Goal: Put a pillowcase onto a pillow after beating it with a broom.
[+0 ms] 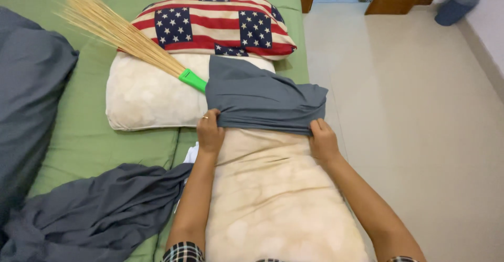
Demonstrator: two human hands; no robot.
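- Near edge of green mattress (pixel 94 136): bare cream pillow (pixel 278 199) lying lengthwise, far end capped by grey pillowcase (pixel 262 97).
- Left hand (pixel 210 133) and right hand (pixel 323 141) at either side of pillow, fingers clenched on pillowcase hem.
- Step judged: case part-way along the pillow, most of it uncovered.
- Next move calls for even pull from both hands, hem kept wide.
- Beyond pillow: second bare pillow (pixel 147 97), straw broom (pixel 131 34) across it, flag-print pillow (pixel 215 26) behind.

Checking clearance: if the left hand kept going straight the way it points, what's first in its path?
Probably the bare white pillow, just beyond the grey pillowcase that the left hand grips. The broom's green handle lies there too; depth is unclear.
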